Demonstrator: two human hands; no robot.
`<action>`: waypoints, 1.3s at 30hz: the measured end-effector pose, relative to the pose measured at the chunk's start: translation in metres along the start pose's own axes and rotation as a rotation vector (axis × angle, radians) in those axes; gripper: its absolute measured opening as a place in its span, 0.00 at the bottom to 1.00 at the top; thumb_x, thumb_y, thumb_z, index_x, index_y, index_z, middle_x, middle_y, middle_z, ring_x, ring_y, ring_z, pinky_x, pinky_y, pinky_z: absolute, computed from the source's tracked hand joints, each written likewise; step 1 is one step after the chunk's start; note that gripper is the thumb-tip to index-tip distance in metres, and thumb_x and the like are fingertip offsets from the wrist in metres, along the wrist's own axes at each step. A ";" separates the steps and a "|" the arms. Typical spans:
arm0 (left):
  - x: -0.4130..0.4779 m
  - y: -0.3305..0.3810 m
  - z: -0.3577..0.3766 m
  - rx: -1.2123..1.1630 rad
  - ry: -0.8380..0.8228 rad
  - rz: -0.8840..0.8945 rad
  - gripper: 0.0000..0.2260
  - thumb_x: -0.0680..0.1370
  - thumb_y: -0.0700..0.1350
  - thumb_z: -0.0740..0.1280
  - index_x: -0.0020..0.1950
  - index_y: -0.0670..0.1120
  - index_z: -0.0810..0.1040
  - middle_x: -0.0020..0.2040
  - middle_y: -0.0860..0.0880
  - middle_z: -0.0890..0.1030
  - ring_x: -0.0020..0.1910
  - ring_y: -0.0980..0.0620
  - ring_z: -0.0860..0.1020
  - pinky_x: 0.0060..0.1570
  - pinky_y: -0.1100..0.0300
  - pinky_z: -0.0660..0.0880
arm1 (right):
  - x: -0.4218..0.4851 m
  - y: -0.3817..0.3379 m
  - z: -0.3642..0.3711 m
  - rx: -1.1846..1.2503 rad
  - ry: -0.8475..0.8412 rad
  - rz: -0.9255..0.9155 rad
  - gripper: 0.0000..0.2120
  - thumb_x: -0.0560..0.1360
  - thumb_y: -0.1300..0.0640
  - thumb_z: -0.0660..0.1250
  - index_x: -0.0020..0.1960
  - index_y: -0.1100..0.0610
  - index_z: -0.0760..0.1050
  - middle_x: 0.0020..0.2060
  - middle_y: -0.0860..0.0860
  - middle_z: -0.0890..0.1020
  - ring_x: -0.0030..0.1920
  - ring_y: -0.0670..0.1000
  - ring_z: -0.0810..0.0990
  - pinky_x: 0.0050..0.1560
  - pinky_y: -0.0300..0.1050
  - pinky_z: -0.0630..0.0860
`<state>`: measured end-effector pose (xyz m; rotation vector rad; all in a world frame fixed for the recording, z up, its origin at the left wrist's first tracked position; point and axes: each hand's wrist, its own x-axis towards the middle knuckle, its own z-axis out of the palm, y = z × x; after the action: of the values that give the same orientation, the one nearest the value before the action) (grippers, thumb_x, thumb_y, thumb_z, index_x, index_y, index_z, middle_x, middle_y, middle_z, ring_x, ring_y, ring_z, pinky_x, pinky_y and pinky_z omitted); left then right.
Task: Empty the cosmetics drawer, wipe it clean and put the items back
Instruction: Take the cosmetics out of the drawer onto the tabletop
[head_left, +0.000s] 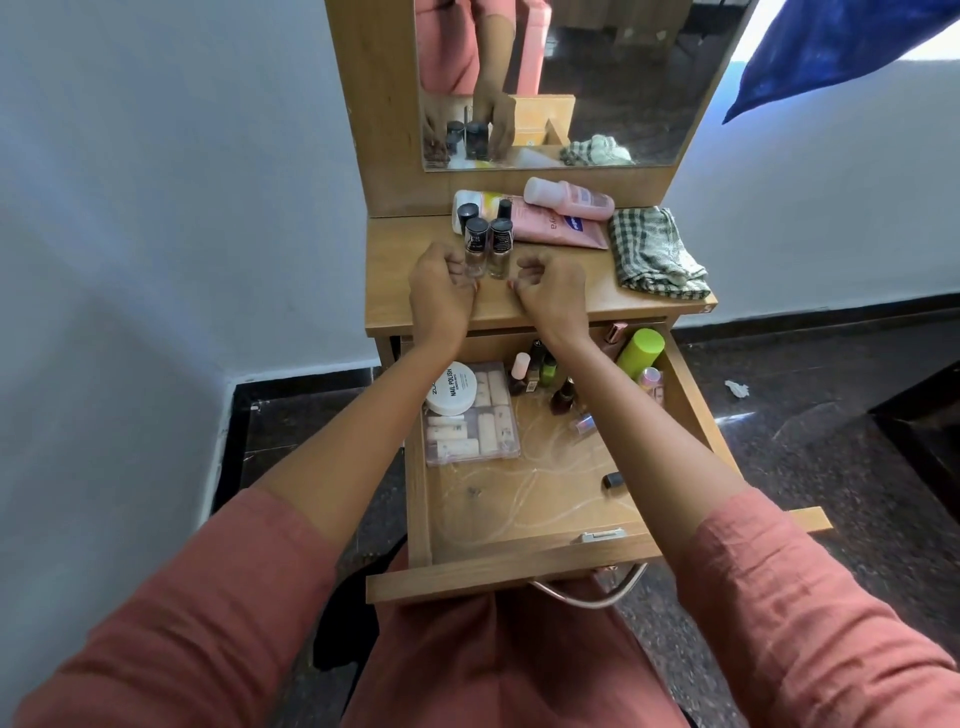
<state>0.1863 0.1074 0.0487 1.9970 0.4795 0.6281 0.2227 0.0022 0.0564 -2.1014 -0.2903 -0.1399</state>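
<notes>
The wooden drawer (545, 558) is pulled out toward me. It holds a clear case of small tubes (475, 426), a white nail polish remover jar (451, 388), several nail polish bottles (545, 371), a green tube (641, 351) and a small dark cap (613, 480). On the dresser top (561, 293) two small black-capped glass bottles (488, 244) stand side by side. My left hand (441, 293) has curled fingers against the left bottle's base. My right hand (550, 293) is curled just right of the other bottle, apart from it, holding nothing.
Behind the two bottles lie pink and cream tubes (550, 223), a pink bottle (569, 197) and more black-capped bottles (467, 213). A folded green checked cloth (654, 254) lies at the top's right end. A mirror (561, 78) stands behind. Dark floor surrounds the dresser.
</notes>
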 end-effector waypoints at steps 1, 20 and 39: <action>-0.003 0.000 0.000 -0.005 -0.001 0.002 0.09 0.72 0.28 0.62 0.50 0.36 0.75 0.35 0.57 0.68 0.33 0.62 0.68 0.33 0.72 0.69 | 0.000 0.002 -0.001 -0.015 -0.016 0.023 0.10 0.73 0.66 0.67 0.53 0.67 0.78 0.44 0.58 0.82 0.42 0.46 0.75 0.43 0.33 0.70; -0.081 -0.004 0.031 0.060 -0.340 0.126 0.08 0.73 0.32 0.64 0.48 0.39 0.80 0.47 0.43 0.83 0.47 0.50 0.80 0.46 0.63 0.74 | -0.051 0.059 -0.059 -0.146 0.013 0.055 0.09 0.72 0.67 0.64 0.48 0.62 0.81 0.46 0.56 0.84 0.44 0.50 0.81 0.46 0.39 0.77; -0.099 -0.007 0.069 0.256 -0.490 0.142 0.12 0.76 0.37 0.64 0.58 0.42 0.78 0.56 0.43 0.78 0.54 0.47 0.77 0.53 0.55 0.74 | -0.057 0.085 -0.067 -0.409 -0.233 -0.036 0.14 0.69 0.72 0.65 0.53 0.63 0.80 0.53 0.59 0.79 0.52 0.55 0.78 0.48 0.40 0.73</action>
<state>0.1490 0.0076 -0.0086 2.3460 0.1228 0.1479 0.1915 -0.1057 0.0088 -2.5245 -0.4706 0.0293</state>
